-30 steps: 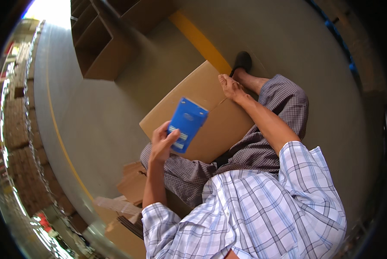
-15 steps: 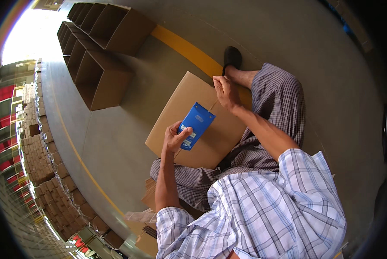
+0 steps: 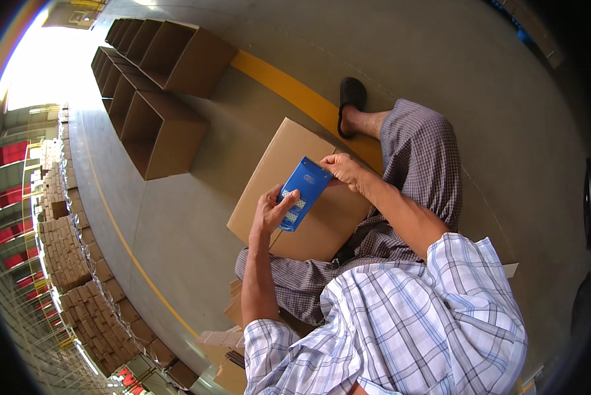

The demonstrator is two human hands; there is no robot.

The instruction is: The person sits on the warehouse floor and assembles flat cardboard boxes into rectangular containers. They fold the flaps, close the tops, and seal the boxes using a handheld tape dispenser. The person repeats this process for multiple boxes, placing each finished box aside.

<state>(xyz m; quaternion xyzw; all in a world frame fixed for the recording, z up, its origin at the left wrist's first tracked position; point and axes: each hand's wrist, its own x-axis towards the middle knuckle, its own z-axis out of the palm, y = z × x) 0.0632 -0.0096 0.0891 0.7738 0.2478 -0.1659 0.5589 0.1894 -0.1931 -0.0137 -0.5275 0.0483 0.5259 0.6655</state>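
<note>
A small flat blue plastic packet [image 3: 303,193] is held between both hands, above the flattened brown cardboard box [image 3: 289,181] on the person's lap.
The left hand [image 3: 269,209] grips its lower end and the right hand [image 3: 343,170] pinches the top corner; it seems light, thin and bendable, best held by its edges.

Bright daylight glare upper left, probably overexposed; rim bends.
</note>
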